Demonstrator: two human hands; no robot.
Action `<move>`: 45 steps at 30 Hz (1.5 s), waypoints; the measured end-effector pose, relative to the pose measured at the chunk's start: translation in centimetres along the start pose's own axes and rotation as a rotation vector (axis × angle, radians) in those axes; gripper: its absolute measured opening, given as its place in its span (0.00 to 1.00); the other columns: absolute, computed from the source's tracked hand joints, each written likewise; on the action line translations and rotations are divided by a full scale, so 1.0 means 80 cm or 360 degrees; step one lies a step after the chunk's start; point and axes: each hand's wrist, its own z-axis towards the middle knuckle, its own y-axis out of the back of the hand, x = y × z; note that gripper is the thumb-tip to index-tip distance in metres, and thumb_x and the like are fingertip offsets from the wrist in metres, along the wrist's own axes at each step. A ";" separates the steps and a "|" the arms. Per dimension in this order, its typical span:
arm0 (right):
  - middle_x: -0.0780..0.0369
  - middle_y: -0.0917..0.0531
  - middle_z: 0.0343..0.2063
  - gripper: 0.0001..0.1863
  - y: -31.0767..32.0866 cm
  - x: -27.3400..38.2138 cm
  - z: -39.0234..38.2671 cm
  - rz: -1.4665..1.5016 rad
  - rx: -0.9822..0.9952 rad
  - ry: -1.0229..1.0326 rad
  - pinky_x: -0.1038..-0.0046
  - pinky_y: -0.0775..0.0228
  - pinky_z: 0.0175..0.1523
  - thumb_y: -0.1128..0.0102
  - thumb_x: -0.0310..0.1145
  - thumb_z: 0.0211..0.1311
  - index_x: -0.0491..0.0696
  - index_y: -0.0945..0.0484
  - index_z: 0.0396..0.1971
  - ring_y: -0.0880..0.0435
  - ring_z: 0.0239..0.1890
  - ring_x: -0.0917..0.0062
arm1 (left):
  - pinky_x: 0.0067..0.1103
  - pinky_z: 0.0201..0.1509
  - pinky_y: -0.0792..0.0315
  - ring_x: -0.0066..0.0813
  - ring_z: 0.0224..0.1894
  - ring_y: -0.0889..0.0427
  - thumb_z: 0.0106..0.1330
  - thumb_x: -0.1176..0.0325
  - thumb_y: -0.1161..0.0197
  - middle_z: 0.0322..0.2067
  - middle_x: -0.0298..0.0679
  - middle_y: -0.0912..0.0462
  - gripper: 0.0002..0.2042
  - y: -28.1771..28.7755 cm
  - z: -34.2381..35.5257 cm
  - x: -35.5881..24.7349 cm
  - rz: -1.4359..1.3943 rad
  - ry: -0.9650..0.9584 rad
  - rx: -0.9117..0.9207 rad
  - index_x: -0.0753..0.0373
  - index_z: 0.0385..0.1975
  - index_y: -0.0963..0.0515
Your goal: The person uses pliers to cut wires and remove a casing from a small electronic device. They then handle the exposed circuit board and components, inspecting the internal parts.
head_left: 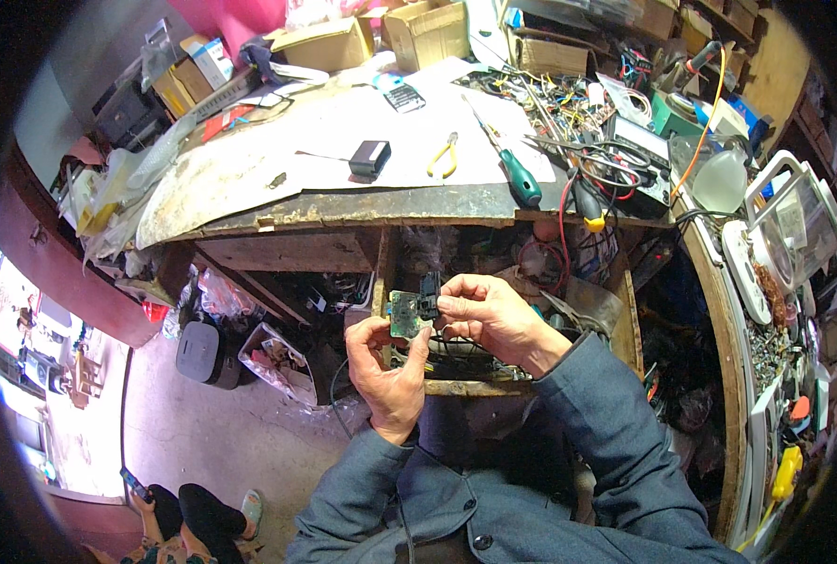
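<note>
In front of my body, over an open drawer, my left hand (387, 376) pinches a small green circuit board (405, 316) by its edge. Close beside it, my right hand (489, 315) grips a small black plastic part (429, 295) between thumb and fingers. Board and black part meet or overlap; whether they are joined I cannot tell. On the workbench (277, 202) beyond lie a black box-shaped case (369, 159), yellow-handled pliers (445, 158) and a screwdriver with a green handle (521, 179).
The drawer (479, 386) below my hands holds cables and loose parts. Tangled wires and components (569, 113) heap up at the bench's far right. Cardboard boxes (324, 44) stand at the back. On the floor at left are a black bin (207, 354) and a seated person's legs (207, 517).
</note>
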 end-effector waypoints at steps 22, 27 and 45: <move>0.63 0.15 0.37 0.08 0.001 0.001 0.001 -0.0050 -0.0033 -0.0034 0.73 0.18 0.47 0.32 0.28 0.67 0.43 0.20 0.42 0.14 0.39 0.77 | 0.21 0.51 0.26 0.23 0.43 0.21 0.59 0.78 0.24 0.43 0.35 0.22 0.24 0.004 0.002 0.000 0.0026 0.0055 0.0088 0.63 0.51 0.31; 0.63 0.15 0.37 0.09 0.003 -0.002 0.001 -0.0027 -0.0030 -0.0003 0.74 0.18 0.46 0.31 0.29 0.67 0.42 0.19 0.42 0.13 0.39 0.77 | 0.21 0.51 0.26 0.23 0.44 0.21 0.59 0.79 0.24 0.43 0.35 0.22 0.24 0.003 0.000 0.002 0.0010 0.0040 0.0080 0.63 0.51 0.31; 0.63 0.14 0.36 0.11 -0.006 0.006 -0.005 -0.0102 -0.0136 -0.0020 0.74 0.19 0.44 0.30 0.28 0.62 0.44 0.19 0.43 0.13 0.37 0.78 | 0.22 0.54 0.27 0.24 0.46 0.22 0.61 0.78 0.25 0.44 0.37 0.22 0.24 0.002 0.001 -0.005 -0.0195 0.0154 -0.0008 0.64 0.53 0.31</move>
